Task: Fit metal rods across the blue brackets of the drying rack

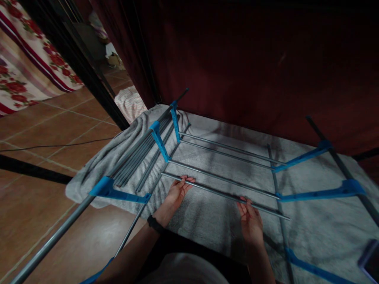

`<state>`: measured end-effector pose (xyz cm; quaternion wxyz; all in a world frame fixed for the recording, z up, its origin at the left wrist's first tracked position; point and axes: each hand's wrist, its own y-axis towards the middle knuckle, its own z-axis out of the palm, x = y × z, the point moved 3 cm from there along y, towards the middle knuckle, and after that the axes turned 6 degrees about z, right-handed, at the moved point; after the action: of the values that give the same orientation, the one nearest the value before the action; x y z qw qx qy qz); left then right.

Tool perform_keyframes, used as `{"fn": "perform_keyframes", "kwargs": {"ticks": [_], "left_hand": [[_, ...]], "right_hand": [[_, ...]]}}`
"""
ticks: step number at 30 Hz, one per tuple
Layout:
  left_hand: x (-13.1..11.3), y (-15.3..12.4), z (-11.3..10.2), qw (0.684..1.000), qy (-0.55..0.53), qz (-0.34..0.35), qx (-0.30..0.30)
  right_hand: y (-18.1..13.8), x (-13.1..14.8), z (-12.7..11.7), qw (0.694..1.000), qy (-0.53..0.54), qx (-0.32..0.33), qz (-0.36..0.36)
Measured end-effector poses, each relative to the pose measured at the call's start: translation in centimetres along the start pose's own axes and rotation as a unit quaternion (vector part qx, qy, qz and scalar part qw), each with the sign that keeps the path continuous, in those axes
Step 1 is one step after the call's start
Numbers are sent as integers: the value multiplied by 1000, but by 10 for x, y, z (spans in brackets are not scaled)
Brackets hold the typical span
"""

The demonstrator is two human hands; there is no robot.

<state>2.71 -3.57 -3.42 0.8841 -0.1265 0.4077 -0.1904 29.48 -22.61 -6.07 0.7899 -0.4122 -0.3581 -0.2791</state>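
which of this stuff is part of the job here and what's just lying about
Part of the job, it seems:
- grey rod held in the left hand and right hand
- blue brackets
- loose rods bundled on the left

Likely just lying about:
- striped cloth
- cable on the floor
- dark object, right edge, perhaps a phone

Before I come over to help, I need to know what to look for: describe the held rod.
On the grey blanket, parallel metal rods run between blue brackets. The held rod, nearest the person's body, spans the left hand and right hand. Unlike its neighbours, it is held by hand, its right end outside any bracket.
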Motion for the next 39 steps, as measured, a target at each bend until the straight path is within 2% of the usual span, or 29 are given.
{"fn": "perform_keyframes", "kwargs": {"ticks": [7, 14, 27, 39], "left_hand": [[0, 1, -4, 1000, -10, 5, 19], [-1, 5, -2, 1000, 2, -3, 1], [-11, 7, 8, 997, 51, -26, -50], [-15, 5, 13, 995, 73, -22, -63]], "right_hand": [[3, 0, 1, 1000, 7, 9, -9], [2, -3, 2, 1000, 16, 7, -9], [-5, 1, 20, 998, 61, 2, -7], [-9, 6, 26, 998, 64, 19, -2]]}}
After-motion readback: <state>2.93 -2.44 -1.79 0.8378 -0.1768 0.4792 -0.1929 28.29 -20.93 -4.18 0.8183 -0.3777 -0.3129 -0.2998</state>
